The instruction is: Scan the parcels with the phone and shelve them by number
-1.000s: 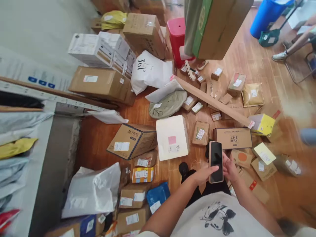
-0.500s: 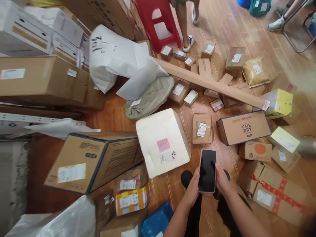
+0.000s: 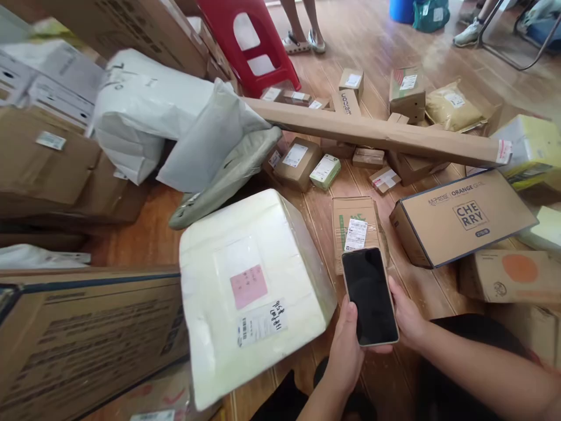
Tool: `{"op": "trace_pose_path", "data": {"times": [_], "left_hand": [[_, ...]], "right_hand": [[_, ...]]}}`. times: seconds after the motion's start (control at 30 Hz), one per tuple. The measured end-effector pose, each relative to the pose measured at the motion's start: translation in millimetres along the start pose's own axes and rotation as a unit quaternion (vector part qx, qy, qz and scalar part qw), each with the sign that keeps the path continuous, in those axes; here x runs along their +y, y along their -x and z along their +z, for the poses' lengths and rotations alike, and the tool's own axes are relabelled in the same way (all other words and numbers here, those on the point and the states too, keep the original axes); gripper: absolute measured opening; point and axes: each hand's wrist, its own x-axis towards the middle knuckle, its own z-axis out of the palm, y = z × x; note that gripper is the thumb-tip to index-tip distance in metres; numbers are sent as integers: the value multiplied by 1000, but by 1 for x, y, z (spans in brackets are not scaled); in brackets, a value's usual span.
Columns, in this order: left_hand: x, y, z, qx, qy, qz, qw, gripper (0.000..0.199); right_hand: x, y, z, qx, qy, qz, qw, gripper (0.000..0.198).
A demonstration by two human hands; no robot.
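The phone (image 3: 370, 297) is held up in front of the person, low and right of centre in the head view, with its dark screen faced upward. Its left edge is gripped by the left hand (image 3: 344, 345), which is partly closed, with the thumb laid along the side; its right edge is supported by the right hand (image 3: 407, 316), whose fingers are loosely curled and partly hidden. Fingertips are seen just past the lower edge, though it cannot be told to which hand they belong. As far as can be judged, the hold has been fully taken, but nothing is shown on the screen, so no use of it can be confirmed. The lower part of a small flat box (image 3: 374, 240) is covered from view by the phone, while the white label (image 3: 356, 234) on that box is left in sight just above it. No parcel is held by either hand. The big white foam box (image 3: 280, 257), with a pink note (image 3: 249, 286) stuck on it, is set to the left, and the Cherry box (image 3: 464, 216) to the right. Many parcels are spread around a long thin carton (image 3: 377, 131); those seen clearly appear to be closed, and no opening has been started on them. Whether any has already been dealt with cannot be told.
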Motion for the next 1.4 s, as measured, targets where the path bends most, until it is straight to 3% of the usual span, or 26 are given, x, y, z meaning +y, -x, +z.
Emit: {"op": "trace_pose_path", "data": {"times": [0.13, 0.33, 0.53, 0.67, 0.87, 1.0, 1.17, 1.4], "left_hand": [[-4, -2, 5, -13, -26, -2, 1000, 69], [-10, -4, 14, -150, -25, -63, 986, 76], [-23, -10, 24, -222, -53, -83, 970, 74], [-27, -8, 35, -255, -60, -94, 960, 76], [-25, -6, 38, -245, -70, -72, 964, 76], [-23, -10, 35, -213, -64, -88, 971, 79], [-22, -13, 35, -204, -54, -92, 973, 67], [-19, -13, 37, -186, -19, -110, 976, 59]], "right_hand": [[-3, 1, -3, -20, 8, -16, 1000, 68], [-15, 12, -20, 121, 70, -117, 983, 66], [-33, 34, -58, 68, 224, -127, 964, 58], [-42, 47, -67, 97, 283, -145, 943, 55], [-40, 43, -62, 162, 261, -172, 936, 67], [-30, 38, -56, 134, 258, -177, 940, 59], [-19, 30, -49, 160, 230, -151, 948, 46], [-21, 27, -41, 172, 241, -179, 938, 43]]}}
